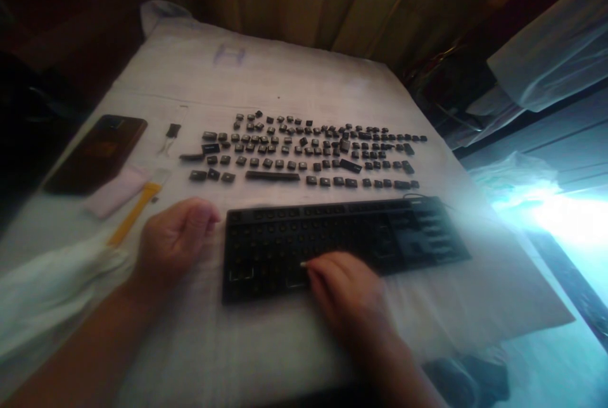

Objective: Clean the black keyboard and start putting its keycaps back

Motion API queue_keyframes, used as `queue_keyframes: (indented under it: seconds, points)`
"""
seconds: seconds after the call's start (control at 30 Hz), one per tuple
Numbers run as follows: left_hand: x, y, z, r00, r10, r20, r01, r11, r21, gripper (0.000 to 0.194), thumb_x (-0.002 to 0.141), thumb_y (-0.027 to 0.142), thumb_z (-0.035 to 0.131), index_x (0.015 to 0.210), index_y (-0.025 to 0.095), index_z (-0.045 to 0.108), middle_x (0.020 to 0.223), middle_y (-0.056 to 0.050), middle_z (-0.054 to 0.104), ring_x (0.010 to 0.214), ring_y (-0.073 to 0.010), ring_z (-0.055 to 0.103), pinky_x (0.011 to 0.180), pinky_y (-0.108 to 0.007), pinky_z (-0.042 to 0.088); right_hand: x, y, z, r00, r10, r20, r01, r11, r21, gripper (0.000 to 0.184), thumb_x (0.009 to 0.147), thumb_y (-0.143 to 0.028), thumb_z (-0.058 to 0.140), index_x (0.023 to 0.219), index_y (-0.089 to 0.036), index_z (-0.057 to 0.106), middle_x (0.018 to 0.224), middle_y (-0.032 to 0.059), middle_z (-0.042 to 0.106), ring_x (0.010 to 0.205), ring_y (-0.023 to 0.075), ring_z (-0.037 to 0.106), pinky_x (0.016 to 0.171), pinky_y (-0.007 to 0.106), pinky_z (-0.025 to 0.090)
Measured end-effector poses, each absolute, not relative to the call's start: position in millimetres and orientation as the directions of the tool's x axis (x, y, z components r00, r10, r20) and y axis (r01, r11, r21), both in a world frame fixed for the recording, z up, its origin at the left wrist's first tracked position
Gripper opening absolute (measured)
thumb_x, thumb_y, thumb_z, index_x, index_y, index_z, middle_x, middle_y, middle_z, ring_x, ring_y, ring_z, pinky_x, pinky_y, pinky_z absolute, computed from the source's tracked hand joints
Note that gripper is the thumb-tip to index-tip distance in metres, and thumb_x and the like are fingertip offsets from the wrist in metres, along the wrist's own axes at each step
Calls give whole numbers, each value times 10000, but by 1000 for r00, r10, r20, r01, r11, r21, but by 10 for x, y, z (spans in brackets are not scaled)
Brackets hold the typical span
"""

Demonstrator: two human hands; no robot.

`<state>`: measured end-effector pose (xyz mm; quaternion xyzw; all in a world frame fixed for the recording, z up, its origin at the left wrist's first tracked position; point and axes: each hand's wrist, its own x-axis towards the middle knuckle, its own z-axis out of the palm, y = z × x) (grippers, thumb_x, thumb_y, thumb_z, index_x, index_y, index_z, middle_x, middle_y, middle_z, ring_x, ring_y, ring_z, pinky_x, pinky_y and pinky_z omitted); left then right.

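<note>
A black keyboard (pixel 308 224) with its keycaps taken off lies across the table in front of me. Over its lower middle, my right hand (pixel 349 287) pinches a small pale-tipped thing (pixel 303 264); the tip is at the bare key bed, and the rest is hidden by my fingers. My left hand (pixel 173 240) is curled closed just left of the keyboard, apart from it. Whatever it may hold is hidden. Beyond the keyboard, loose black keycaps (pixel 338 181) lie in rough rows, with the long space bar (pixel 272 175) among them.
Left of the keycaps are a dark phone (pixel 102 151), a small black-and-metal item (pixel 171 131), a pink piece (pixel 118 189) and a yellow-handled tool (pixel 133 215). White crumpled material (pixel 52 294) lies by my left forearm. A pale sheet covers the table (pixel 304 82). Bright light comes from the right.
</note>
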<state>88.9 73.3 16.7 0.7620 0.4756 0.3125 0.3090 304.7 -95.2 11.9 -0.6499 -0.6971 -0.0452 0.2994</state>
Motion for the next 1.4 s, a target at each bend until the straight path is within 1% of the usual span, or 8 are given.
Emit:
queue_keyframes:
  seconds: [0.17,0.3,0.47,0.53,0.9,1.1,1.27,1.4]
  points:
    - [884,743,168,361,912,194,522,-371,768,323,935,369,477,709,193,626,608,10,589,573,-141,562,574,-250,447,3033,-942,112,70,855,514,931,130,-342,233,979,-144,488,877,-163,696,791,71,718,695,176,648,647,313,533]
    - [882,752,169,363,914,184,543,-367,755,316,928,373,481,715,195,631,613,8,599,578,-141,570,581,-251,451,3037,-943,125,31,873,487,929,155,-337,218,958,-129,499,884,-165,701,792,69,722,683,170,655,634,304,544]
    - [883,763,159,358,915,185,543,-365,756,323,925,377,478,704,194,628,610,0,599,577,-145,567,580,-255,458,3111,-1004,157,157,856,493,870,116,-479,160,934,-129,541,873,-186,677,783,49,716,709,170,667,653,302,549]
    - [881,764,154,356,916,186,539,-364,759,331,929,386,475,711,195,636,612,2,602,578,-146,573,572,-253,457,3159,-1034,172,180,856,485,856,107,-506,142,925,-118,556,878,-194,667,778,36,712,714,164,668,659,294,550]
    - [862,769,113,361,914,187,547,-370,751,340,937,404,478,716,198,634,621,-1,605,580,-147,572,578,-255,458,3270,-1065,169,85,892,445,911,112,-397,141,943,-135,550,864,-178,659,773,34,701,704,165,655,650,285,523]
    - [880,765,157,384,904,190,543,-387,745,321,927,371,482,711,195,641,611,8,603,573,-139,574,576,-247,458,3263,-1015,176,42,905,423,947,98,-306,197,964,-159,522,831,-184,665,757,38,689,679,159,632,647,283,482]
    - [886,789,120,391,879,273,519,-455,723,345,925,384,471,692,196,643,583,21,602,525,-126,571,530,-236,444,3262,-983,207,26,925,380,958,85,-274,251,992,-183,495,796,-191,650,718,25,660,660,160,611,634,278,431]
    - [863,794,86,394,879,268,515,-452,728,338,934,374,475,704,194,646,593,21,606,541,-126,578,542,-234,451,3269,-984,212,12,932,362,963,87,-257,309,1016,-214,476,751,-193,633,686,24,638,636,159,590,622,277,404]
